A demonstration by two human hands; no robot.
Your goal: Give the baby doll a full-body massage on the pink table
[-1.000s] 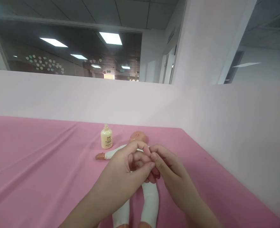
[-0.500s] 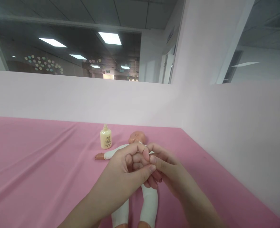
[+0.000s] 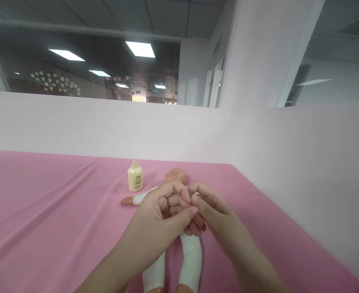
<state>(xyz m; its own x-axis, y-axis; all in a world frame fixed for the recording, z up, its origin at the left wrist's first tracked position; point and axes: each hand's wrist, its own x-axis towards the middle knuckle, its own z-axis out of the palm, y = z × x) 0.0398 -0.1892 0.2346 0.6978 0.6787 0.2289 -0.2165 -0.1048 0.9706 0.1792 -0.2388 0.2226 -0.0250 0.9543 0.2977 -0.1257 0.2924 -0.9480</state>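
Note:
A baby doll (image 3: 191, 260) in a white suit lies on its back on the pink cloth (image 3: 45, 211), head away from me. My left hand (image 3: 157, 224) and my right hand (image 3: 218, 219) meet just above the doll's chest and hide its torso. Both have their fingers curled and pressed against each other, and I see nothing held between them. A small cream-coloured bottle (image 3: 135, 179) stands upright beside the doll's outstretched arm, to the left of its head.
A pale pink partition (image 3: 304, 171) runs along the back and the right side of the table. Above it are windows that show ceiling lights and a room behind.
The joined hands have shifted slightly, the fingers working against each other. The doll and the bottle lie where they were.

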